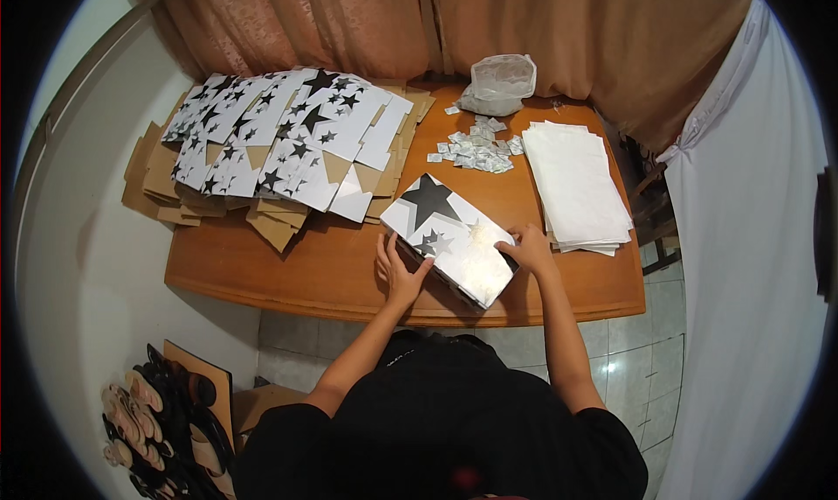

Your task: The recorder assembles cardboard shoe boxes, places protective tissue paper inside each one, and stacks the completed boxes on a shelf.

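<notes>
A white shoebox [452,240] with black and grey stars lies slantwise near the table's front edge, its lid side up and shining at the right end. My left hand [398,270] grips its left long side, with the thumb at the lower edge and the fingers up along the side. At the right end, my right hand [529,248] holds the corner, thumb on the top face and fingers curled over the far edge. The box's inside is hidden.
Flat star-printed box blanks [301,133] are piled on the table's left. Small silvery sachets [478,151] lie at the back beside a clear plastic bag [499,85]. White paper sheets [578,186] are stacked on the right. Shoes [144,413] stand lower left; curtains [524,20] hang behind.
</notes>
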`<move>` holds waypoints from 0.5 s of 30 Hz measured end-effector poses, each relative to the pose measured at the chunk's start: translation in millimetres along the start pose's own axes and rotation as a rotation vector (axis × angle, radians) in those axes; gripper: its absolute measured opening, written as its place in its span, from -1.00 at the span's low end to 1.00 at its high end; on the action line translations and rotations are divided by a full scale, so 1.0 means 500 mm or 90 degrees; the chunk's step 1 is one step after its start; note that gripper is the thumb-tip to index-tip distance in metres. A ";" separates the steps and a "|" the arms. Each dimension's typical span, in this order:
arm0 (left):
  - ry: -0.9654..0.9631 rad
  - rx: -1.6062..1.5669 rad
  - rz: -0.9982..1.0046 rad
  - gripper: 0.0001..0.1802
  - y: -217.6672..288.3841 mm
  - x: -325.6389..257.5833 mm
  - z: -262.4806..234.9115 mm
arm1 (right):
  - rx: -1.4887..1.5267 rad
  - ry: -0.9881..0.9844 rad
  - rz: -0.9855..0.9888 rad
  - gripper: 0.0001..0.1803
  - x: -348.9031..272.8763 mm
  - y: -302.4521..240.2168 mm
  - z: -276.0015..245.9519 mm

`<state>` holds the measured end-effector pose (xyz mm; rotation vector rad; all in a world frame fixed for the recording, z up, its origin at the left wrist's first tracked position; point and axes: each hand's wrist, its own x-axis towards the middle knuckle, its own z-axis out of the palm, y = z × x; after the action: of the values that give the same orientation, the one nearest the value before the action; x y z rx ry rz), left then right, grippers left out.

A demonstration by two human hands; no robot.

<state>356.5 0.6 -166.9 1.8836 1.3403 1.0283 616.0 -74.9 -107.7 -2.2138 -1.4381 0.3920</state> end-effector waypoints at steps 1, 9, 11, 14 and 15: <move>-0.021 0.023 -0.018 -0.02 -0.005 -0.008 0.002 | 0.000 -0.010 0.016 -0.51 -0.012 -0.001 0.002; -0.091 -0.254 -0.277 -0.30 -0.051 -0.079 0.042 | 0.216 -0.155 -0.015 -0.43 -0.086 0.017 0.044; -0.122 -0.447 -0.401 -0.36 0.001 -0.110 0.033 | 0.369 -0.158 -0.069 -0.34 -0.098 0.058 0.093; -0.099 -0.395 -0.324 -0.34 0.017 -0.163 0.024 | 0.459 -0.201 -0.069 -0.35 -0.131 0.039 0.107; -0.088 -0.424 -0.344 -0.34 0.007 -0.176 0.018 | 0.486 -0.228 -0.062 -0.36 -0.146 0.019 0.101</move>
<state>349.3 -84.5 -190.4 1.0072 1.1390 0.8861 569.5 -132.9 -156.7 -1.4954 -1.2575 1.1325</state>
